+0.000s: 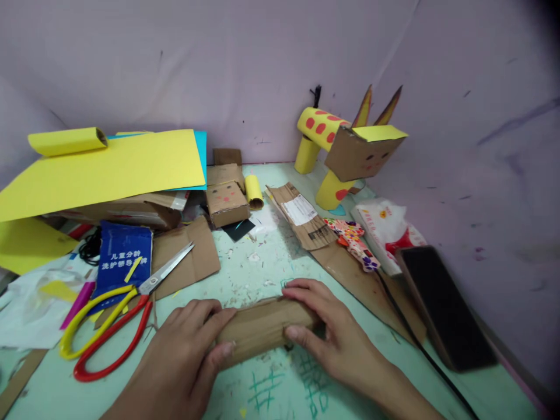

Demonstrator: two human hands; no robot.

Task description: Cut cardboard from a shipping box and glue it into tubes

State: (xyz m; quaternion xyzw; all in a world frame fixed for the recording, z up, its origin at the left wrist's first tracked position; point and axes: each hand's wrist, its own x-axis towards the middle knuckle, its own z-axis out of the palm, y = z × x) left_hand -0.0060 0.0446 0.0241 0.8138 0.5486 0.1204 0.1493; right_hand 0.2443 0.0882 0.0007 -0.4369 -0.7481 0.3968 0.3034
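A piece of brown cardboard (266,326), curved like a roll, lies across the near middle of the pale green table (262,271). My left hand (186,344) grips its left end, thumb in front and fingers over the top. Around the right end my right hand (326,329) is wrapped, its thumb on the near face and its fingers on the far edge. To the left of my left hand rest scissors (142,289) with one yellow and one red handle, blades partly apart. The underside of the cardboard is hidden.
Yellow sheets (131,163) and a blue packet (122,256) lie at left. Behind stand a small cardboard box (227,204), a yellow tube (254,192) and a spotted paper giraffe (324,128). At right are flat cardboard (350,280), a black cable (411,335) and a phone (446,309).
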